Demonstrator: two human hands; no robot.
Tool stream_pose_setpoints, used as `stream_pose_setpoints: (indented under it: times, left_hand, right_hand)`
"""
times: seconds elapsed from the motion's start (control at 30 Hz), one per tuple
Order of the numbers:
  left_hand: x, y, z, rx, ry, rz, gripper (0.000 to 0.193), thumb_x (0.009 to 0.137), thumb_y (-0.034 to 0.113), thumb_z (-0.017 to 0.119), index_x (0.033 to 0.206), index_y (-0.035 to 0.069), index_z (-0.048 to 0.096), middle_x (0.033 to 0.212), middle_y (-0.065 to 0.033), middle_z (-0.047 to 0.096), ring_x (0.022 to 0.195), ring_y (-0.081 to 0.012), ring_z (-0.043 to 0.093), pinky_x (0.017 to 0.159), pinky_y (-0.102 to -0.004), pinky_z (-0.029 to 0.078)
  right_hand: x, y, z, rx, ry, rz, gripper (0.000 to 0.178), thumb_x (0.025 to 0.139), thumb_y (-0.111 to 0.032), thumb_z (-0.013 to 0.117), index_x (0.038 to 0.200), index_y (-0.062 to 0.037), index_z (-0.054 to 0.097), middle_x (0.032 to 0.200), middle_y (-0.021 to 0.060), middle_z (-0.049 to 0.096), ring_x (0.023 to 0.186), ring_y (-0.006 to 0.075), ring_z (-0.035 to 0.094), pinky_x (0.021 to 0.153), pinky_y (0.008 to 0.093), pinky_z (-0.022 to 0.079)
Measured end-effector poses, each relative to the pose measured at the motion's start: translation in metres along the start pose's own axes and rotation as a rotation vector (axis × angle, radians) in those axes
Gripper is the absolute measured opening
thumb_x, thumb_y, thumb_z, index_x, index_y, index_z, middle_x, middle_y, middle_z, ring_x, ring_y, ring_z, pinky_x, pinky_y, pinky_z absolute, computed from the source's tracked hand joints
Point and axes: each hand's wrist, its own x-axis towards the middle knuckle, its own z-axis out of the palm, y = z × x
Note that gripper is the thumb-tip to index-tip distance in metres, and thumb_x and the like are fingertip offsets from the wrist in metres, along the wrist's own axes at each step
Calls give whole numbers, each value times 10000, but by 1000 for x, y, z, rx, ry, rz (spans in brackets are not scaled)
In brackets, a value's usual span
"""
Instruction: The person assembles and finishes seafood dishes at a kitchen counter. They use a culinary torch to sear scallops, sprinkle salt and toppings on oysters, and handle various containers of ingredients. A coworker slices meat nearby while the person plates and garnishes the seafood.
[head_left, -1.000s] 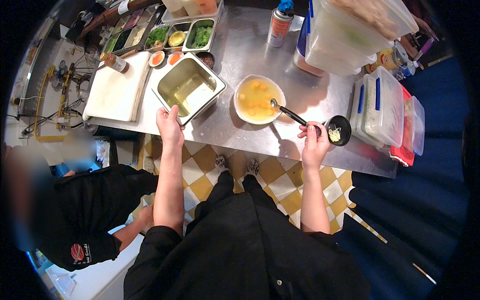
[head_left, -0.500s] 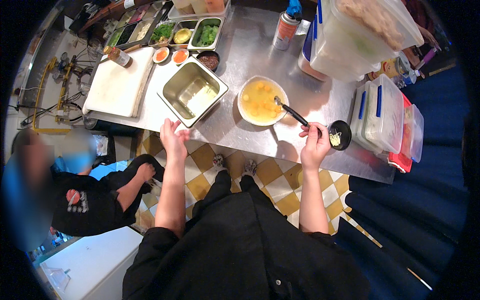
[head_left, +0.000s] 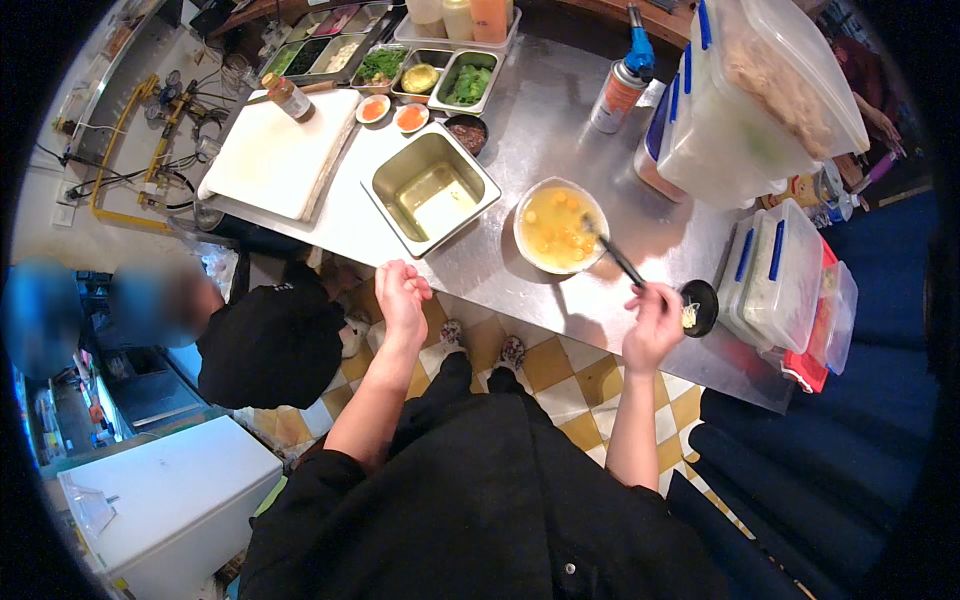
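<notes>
My right hand is closed round the black handle of a spoon. Its blurred metal head sits at the right side of a white bowl holding yellow liquid egg with several whole yolks. Close beside that hand stands a small black bowl with pale shreds in it. My left hand hovers at the counter's front edge with loosely curled fingers and holds nothing. Just beyond it is a deep steel pan with a little clear liquid at the bottom.
A white cutting board bears a small bottle. Behind the pan are vegetable containers and two sauce dishes. A blow torch and stacked plastic boxes stand right. At left, a person in black bends low.
The spoon's head has moved along the bowl's right side and is now blurred. My left hand's fingers have curled more. The person at left has bent forward. The whole view has shifted.
</notes>
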Motion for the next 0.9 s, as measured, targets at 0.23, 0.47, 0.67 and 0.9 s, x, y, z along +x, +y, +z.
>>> stream_pose_setpoints:
  times: [0.23,0.47,0.67,0.9]
  left_hand:
    - [-35,-39,4,170,-277,-259,150,978,208,540,1037,74,511,885,-73,594,664,-146,594,573,-290,499]
    - [-20,-56,92,234,-573,-426,410,1036,225,461,1386,43,347,1147,-181,623,884,-254,701,693,-299,565]
    - [-12,-71,116,190,-534,-390,360,1061,179,344,1396,47,339,1194,-202,612,900,-276,708,720,-307,586]
    - [-14,-71,135,111,-459,-379,336,1052,166,349,1366,45,359,1193,-194,599,905,-282,703,748,-324,585]
  right_hand:
    - [17,5,8,57,33,81,111,1002,-71,547,1033,28,587,861,89,656,692,106,605,652,242,511]
    - [26,6,5,135,98,191,166,1026,-165,531,1029,-11,594,866,83,676,642,87,603,552,197,406]
    - [12,3,-6,165,153,199,173,1030,-180,523,1037,-21,593,846,87,682,626,87,606,544,189,388]
    - [-3,7,-19,183,197,188,162,1032,-166,500,1045,-30,588,848,103,686,619,91,601,554,197,395]
